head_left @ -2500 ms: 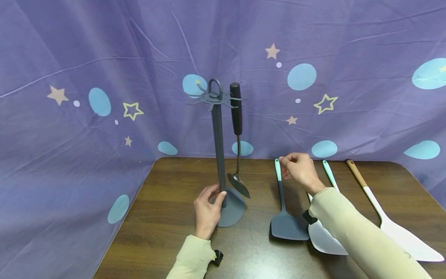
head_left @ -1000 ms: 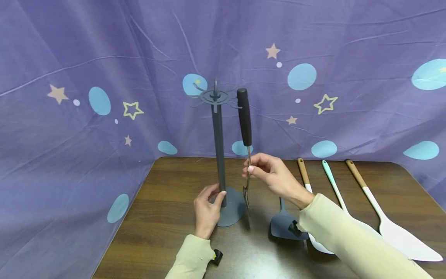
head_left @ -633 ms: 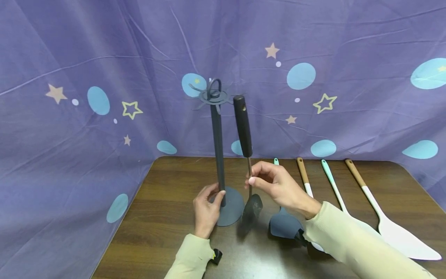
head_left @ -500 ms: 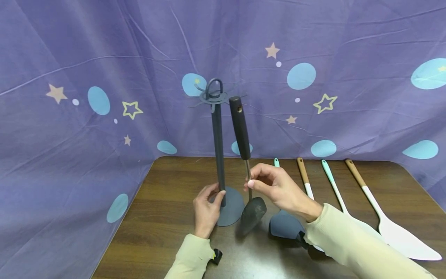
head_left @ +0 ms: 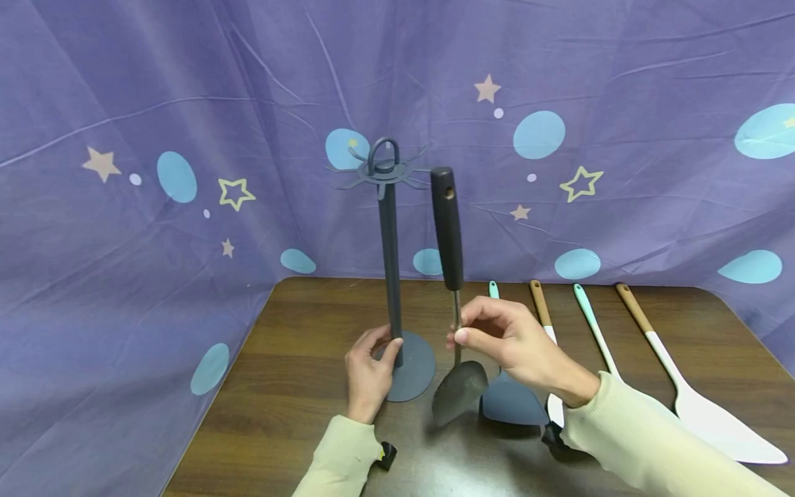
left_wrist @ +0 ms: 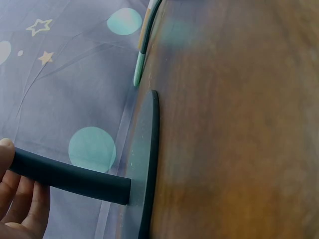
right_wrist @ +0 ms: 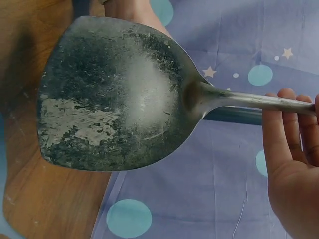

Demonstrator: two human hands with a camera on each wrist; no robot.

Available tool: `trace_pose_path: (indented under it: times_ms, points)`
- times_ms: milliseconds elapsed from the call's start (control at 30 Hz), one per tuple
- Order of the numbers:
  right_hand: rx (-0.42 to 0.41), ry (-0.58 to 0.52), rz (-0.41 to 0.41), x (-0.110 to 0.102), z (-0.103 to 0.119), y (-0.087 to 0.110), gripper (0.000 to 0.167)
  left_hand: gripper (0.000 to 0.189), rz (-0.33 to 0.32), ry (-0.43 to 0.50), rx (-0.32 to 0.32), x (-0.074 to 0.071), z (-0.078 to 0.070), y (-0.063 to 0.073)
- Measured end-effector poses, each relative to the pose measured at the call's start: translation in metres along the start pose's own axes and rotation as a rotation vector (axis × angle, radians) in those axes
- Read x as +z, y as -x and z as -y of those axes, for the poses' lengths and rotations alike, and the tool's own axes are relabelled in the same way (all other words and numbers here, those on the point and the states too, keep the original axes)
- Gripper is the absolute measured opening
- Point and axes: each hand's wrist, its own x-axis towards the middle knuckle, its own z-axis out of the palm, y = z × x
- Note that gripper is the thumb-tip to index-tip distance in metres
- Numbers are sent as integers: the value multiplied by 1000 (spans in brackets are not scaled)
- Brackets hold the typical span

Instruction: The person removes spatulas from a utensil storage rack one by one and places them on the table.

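Note:
A grey utensil stand (head_left: 390, 262) with a ring of hooks on top stands upright on the table. Low on its pole, just above the round base, my left hand (head_left: 369, 369) holds it between thumb and fingers; the left wrist view shows the fingers around the pole (left_wrist: 70, 175). To the right, my right hand (head_left: 518, 345) pinches the metal shaft of a black-handled wok spatula (head_left: 448, 231). It is held nearly upright, handle up, apart from the hooks, with a hole near the handle's end. Its worn metal blade (right_wrist: 114, 99) fills much of the right wrist view.
A grey spatula with a mint handle (head_left: 512, 402) lies right of the stand. Farther right are a wood-handled white utensil (head_left: 539, 304), a mint-handled white one (head_left: 593, 321) and a wood-handled white spatula (head_left: 714, 421). A purple curtain (head_left: 279, 103) hangs behind the table (head_left: 267, 386).
My right hand has left the mint handle and taken the wok spatula off the stand, shifting it rightward and turning its blade. The stand's hook ring has turned; my left hand stays put.

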Motion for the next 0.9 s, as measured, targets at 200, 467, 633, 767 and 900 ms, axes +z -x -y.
trace_pose_path:
  times_ms: [200, 467, 633, 767, 900]
  points:
    - [5, -30, -69, -9, -4, 6, 5, 20, -4, 26, 16, 1, 3, 0]
    - [202, -185, -221, -8, -17, 6, 10, 21, -5, 26, 7, 1, 4, 1]
    - [308, -266, -293, -4, -28, 2, 10, 20, -7, 40, 9, 1, 3, 0]
    - [377, -277, -314, -4, -38, 0, 13, 20, -5, 42, 4, 1, 3, 0]
    - [446, -285, -318, -3, -49, -2, 15, 20, -5, 38, 1, 4, 15, 2]
